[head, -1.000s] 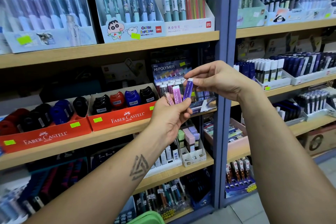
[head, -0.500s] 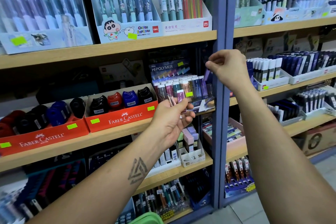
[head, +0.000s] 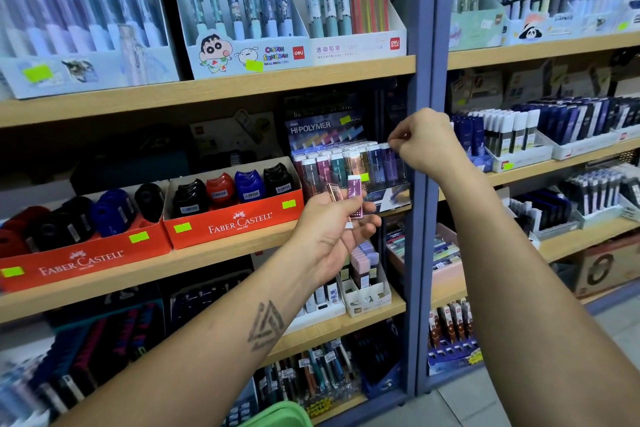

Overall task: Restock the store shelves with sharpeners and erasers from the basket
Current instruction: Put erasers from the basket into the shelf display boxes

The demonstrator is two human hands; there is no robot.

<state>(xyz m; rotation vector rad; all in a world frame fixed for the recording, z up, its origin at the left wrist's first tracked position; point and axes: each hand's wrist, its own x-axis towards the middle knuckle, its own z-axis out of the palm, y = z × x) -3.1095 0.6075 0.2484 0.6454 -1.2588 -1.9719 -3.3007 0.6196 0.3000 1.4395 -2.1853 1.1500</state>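
At the bottom centre of the frame, the green rim of the basket (head: 277,414) just shows between the two forearms. Above it, at mid-frame, the left hand (head: 332,232) is curled around two slim erasers (head: 346,196), one rose-gold and one purple in clear wrap, held upright and fanned apart between thumb and fingers.

Further in, right of centre, the right hand (head: 424,144) is bunched at the right end of the Hi-Polymer display box (head: 325,130). Its fingertips pinch at the white top of a purple eraser (head: 388,163) in the last slot. Whether it truly grips that piece or only nudges it, I cannot tell.

The box stands on the middle shelf (head: 173,263), just right of the red Faber-Castell trays (head: 235,222) of black, red and blue sharpeners (head: 221,189).

The risk, as I judge it, lies in the tight row: the erasers stand packed upright, and pushing one in at an angle could tip its neighbours or slide the whole box back. The loose fan in the left hand could also slip, since the wrappers look glossy and smooth.

The erasers are narrow sticks, metallic-toned sleeves with white caps, glinting under the light.
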